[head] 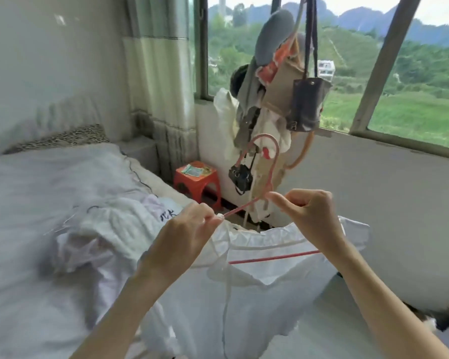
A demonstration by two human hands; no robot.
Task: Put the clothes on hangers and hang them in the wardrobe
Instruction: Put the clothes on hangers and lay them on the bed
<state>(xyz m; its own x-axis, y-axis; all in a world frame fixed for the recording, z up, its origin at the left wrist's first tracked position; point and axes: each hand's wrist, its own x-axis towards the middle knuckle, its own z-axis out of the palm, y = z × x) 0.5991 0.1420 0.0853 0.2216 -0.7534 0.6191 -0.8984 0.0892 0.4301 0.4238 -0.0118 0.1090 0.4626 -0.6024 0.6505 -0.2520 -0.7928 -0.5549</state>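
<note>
Over the bed [36, 193], a thin pink wire hanger [270, 174] carries a white, gauzy garment [244, 294] with a ruffled edge. The left hand [189, 226] pinches a strap at the hanger's arm; the right hand [311, 211] has its fingers curled round the hanger's shoulder.

- Bright, even daylight enters through the window [347, 63] beyond the fingertips; no hard shadows.
- The sky at the window's top is blown out white.
- Left of the fingers, the bedding [49, 203] is smeared by motion blur.
- Wide-angle distortion bends the window frame near the edges.
</note>
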